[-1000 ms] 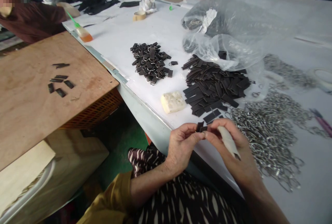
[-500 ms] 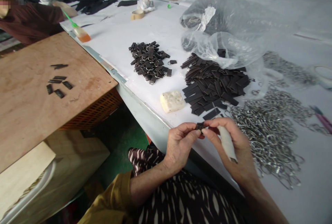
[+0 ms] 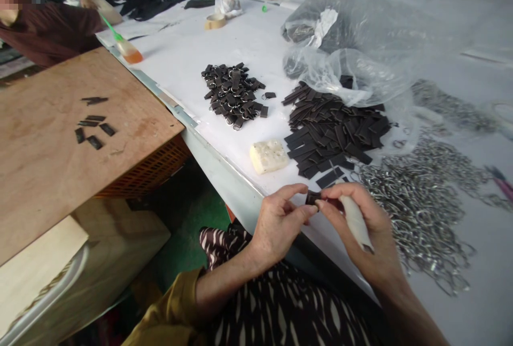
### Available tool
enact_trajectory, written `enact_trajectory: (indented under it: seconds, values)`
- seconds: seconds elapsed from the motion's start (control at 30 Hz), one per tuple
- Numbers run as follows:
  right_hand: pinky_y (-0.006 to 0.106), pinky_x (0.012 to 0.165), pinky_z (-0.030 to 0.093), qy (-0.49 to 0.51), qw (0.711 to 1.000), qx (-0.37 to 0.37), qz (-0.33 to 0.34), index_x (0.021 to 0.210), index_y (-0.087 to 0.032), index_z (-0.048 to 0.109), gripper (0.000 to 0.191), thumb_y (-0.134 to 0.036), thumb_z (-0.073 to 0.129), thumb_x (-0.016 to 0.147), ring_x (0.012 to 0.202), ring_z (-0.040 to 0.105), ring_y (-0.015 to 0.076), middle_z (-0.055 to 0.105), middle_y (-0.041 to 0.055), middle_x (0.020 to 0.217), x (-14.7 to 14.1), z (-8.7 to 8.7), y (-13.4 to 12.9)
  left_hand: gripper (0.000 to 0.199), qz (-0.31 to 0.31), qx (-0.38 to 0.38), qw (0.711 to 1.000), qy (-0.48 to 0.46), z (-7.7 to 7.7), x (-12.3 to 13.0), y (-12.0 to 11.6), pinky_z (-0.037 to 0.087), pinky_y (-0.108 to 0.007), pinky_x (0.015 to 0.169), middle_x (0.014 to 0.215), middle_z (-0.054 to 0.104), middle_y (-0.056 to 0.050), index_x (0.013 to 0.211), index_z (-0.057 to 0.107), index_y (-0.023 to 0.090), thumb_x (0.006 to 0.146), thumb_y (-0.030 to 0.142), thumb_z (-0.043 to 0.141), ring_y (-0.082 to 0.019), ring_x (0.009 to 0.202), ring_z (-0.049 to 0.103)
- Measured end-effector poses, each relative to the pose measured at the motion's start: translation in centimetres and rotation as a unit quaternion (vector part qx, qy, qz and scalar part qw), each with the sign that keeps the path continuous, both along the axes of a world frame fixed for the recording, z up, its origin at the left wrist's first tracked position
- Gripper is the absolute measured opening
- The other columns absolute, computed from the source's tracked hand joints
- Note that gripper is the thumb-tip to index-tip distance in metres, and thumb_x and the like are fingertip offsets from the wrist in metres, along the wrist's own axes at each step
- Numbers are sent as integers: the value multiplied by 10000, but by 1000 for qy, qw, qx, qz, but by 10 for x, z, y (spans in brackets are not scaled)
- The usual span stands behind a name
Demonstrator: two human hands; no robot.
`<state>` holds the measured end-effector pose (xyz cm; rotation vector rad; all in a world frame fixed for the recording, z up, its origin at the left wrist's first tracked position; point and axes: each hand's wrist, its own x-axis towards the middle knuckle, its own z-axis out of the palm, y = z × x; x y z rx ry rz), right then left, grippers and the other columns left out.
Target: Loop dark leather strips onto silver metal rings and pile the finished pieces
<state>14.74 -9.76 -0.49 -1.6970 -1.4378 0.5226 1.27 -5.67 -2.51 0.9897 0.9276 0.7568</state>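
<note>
A short dark strip [image 3: 313,199], apparently folded, is held over the table's front edge. My right hand [image 3: 371,231] pinches it between thumb and index finger. Tucked into that same hand is a white-wrapped handle [image 3: 355,220] with a dark lower end; what it belongs to is unclear. My left hand [image 3: 276,226] has thumb and index finger at the strip's left side, their grip looser. Just beyond the fingers lies a pile of flat dark strips [image 3: 336,127]. Silver metal rings [image 3: 425,207] are heaped to the right of my right hand.
A yellowish-white block [image 3: 268,156] lies left of the strips. Behind it is a pile of dark loops with rings [image 3: 234,92]. A clear plastic bag [image 3: 360,31] covers the back right. On the wooden board [image 3: 48,148] lie several dark pieces. Another person's arm [image 3: 98,7] reaches near a glue bottle [image 3: 130,52].
My left index finger has lifted and spread from the thumb, showing more of the dark strip. The right hand keeps its pinch. The view has shifted slightly.
</note>
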Motion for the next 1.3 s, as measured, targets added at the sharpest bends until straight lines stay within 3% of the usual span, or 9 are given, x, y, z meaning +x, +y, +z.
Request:
enact_trajectory:
  seconds: [0.1, 0.2, 0.77, 1.03, 1.3]
  values:
    - [267, 558, 453, 2, 1000, 0, 5, 846, -230, 530, 61, -246, 579, 812, 683, 571, 149, 612, 14, 813, -2, 0, 0, 297, -57, -87, 991, -79, 4, 0, 3, 449, -237, 516, 882, 643, -67, 979, 649, 141, 735, 310, 643, -153, 629, 607]
    - [262, 570, 457, 1, 1000, -4, 9, 842, -232, 525, 54, -245, 570, 817, 662, 564, 140, 605, 4, 794, -3, 0, -1, 257, -62, -122, 984, -115, 6, 0, 4, 484, -269, 630, 771, 640, -61, 892, 676, 120, 728, 317, 649, -176, 703, 621]
    - [248, 600, 464, 5, 1000, -13, 12, 867, -228, 521, 73, -245, 579, 825, 692, 561, 134, 587, 0, 803, -9, -5, -1, 131, 6, -165, 978, -127, 4, 0, 4, 513, -258, 644, 669, 678, -58, 770, 704, 93, 693, 192, 667, -129, 579, 617]
    - [247, 623, 480, 14, 1000, -7, 11, 866, -230, 522, 70, -251, 577, 829, 703, 577, 131, 600, 3, 841, -10, -7, -2, 162, 8, -158, 978, -134, -3, -2, 4, 533, -266, 652, 672, 681, -70, 807, 692, 75, 704, 196, 660, -156, 632, 650]
    - [245, 606, 479, 15, 1000, -5, 11, 856, -227, 526, 71, -255, 582, 823, 685, 576, 132, 597, 6, 822, -13, -4, 0, 153, 15, -170, 976, -135, -1, -3, 4, 528, -247, 640, 638, 671, -67, 779, 684, 66, 701, 196, 660, -141, 601, 641]
